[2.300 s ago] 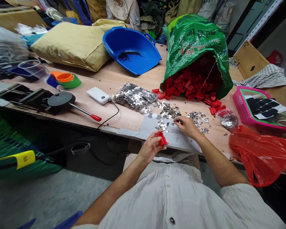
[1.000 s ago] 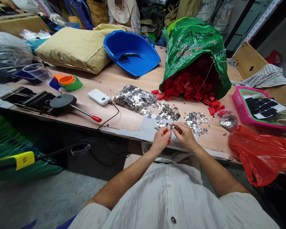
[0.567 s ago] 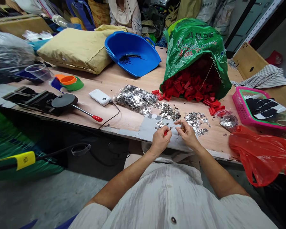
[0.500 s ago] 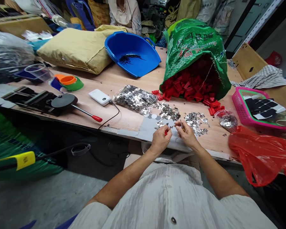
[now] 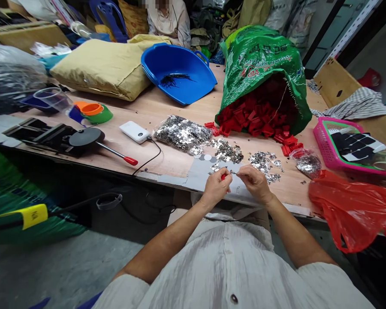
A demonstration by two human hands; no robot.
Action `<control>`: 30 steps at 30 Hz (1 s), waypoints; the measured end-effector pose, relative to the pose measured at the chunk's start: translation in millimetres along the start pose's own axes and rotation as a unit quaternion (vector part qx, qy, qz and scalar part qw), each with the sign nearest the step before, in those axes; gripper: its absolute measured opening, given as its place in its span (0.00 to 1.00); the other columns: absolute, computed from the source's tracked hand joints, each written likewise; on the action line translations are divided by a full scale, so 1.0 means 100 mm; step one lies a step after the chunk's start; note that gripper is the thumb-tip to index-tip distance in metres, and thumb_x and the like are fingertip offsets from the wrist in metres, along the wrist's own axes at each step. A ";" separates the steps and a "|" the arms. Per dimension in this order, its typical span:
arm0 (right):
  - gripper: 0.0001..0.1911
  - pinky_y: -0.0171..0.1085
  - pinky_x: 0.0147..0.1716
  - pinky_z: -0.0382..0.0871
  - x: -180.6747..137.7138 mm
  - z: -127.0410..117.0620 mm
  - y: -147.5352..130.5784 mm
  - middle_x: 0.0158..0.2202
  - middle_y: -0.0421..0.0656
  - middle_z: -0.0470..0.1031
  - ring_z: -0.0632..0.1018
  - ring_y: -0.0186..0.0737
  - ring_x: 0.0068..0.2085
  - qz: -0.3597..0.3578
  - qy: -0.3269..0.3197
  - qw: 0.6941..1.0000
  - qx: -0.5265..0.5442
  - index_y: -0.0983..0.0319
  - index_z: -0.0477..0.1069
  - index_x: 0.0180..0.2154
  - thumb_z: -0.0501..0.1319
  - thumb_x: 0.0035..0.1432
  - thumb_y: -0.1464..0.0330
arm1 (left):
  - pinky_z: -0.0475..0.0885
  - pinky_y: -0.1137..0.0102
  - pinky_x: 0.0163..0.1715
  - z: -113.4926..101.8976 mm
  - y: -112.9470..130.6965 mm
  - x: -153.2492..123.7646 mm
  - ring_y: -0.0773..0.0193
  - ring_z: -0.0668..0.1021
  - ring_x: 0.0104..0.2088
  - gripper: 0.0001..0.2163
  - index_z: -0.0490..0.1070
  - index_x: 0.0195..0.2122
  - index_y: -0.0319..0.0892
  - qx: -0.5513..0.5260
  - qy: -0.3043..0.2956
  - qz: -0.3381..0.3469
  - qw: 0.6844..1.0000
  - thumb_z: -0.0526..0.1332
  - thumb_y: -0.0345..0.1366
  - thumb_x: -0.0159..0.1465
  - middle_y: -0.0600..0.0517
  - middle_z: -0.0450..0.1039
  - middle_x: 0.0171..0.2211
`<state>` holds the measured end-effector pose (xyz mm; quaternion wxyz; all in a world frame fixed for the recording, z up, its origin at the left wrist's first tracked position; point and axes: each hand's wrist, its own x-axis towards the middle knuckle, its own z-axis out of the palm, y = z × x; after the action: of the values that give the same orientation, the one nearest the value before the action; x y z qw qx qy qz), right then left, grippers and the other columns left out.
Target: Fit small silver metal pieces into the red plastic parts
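My left hand (image 5: 216,186) is closed around a small red plastic piece (image 5: 224,176), of which only a bit shows between the fingers. Close by on the right, my right hand (image 5: 254,183) pinches a tiny dark part (image 5: 234,173) at its fingertips, too small to name. Both hands hover over a grey sheet (image 5: 196,174) at the table's front edge. Just beyond them lie loose piles of small silvery metal pieces (image 5: 228,151), with another scatter of metal pieces (image 5: 264,165) behind my right hand.
A green sack (image 5: 257,56) spills red plastic pieces (image 5: 257,116) at the back. Left of it stand a blue basin (image 5: 193,88), a bag of metal pieces (image 5: 182,133), a white power bank (image 5: 134,131) and a lever tool (image 5: 86,136). Right are a pink basket (image 5: 321,141) and red bag (image 5: 354,206).
My right hand has turned, its fingers now drawn together at the tips beside my left hand. My left hand has barely moved and keeps the red piece.
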<state>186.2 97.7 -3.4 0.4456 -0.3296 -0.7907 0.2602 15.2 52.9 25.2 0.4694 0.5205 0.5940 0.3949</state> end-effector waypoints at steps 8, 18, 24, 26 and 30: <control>0.07 0.38 0.40 0.72 -0.04 0.00 0.02 0.38 0.43 0.79 0.79 0.39 0.41 -0.045 0.034 0.995 -0.080 0.57 0.72 0.40 0.56 0.64 0.71 | 0.57 0.77 0.12 0.03 0.03 0.01 0.71 0.68 0.13 0.05 0.60 0.26 0.43 -0.113 -0.053 -0.088 0.988 0.54 0.37 0.56 0.59 0.64 0.16; 0.07 0.36 0.35 0.66 -0.04 0.01 0.11 0.36 0.43 0.77 0.76 0.40 0.36 0.182 -0.083 0.957 -0.211 0.59 0.72 0.36 0.56 0.63 0.67 | 0.62 0.71 0.26 -0.05 -0.17 0.12 0.63 0.72 0.24 0.06 0.66 0.21 0.44 0.178 -0.046 -0.030 0.982 0.58 0.33 0.55 0.55 0.67 0.18; 0.09 0.36 0.35 0.67 -0.10 0.10 0.10 0.46 0.44 0.77 0.77 0.41 0.41 0.145 -0.133 0.936 -0.293 0.56 0.73 0.45 0.57 0.64 0.67 | 0.64 0.69 0.31 -0.10 -0.19 0.20 0.57 0.75 0.29 0.08 0.68 0.19 0.44 0.264 -0.052 -0.017 0.963 0.60 0.33 0.55 0.51 0.71 0.19; 0.10 0.37 0.37 0.68 -0.10 0.04 0.12 0.45 0.43 0.77 0.77 0.41 0.42 0.148 -0.131 0.941 -0.276 0.56 0.73 0.45 0.57 0.64 0.66 | 0.64 0.69 0.31 -0.17 -0.18 0.21 0.56 0.76 0.30 0.08 0.68 0.19 0.44 0.276 -0.049 -0.021 0.960 0.61 0.34 0.55 0.50 0.72 0.20; 0.08 0.39 0.40 0.68 -0.02 -0.14 0.26 0.43 0.42 0.78 0.77 0.43 0.42 0.178 -0.103 0.938 -0.279 0.57 0.75 0.42 0.57 0.64 0.68 | 0.64 0.69 0.30 -0.32 -0.15 0.16 0.58 0.75 0.28 0.09 0.69 0.25 0.44 0.273 -0.023 -0.029 0.961 0.59 0.40 0.59 0.51 0.72 0.23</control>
<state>206.8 114.7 -16.2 0.1986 -0.5473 -0.8014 0.1371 -20.1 67.3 16.6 0.3342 0.6199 0.6835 0.1920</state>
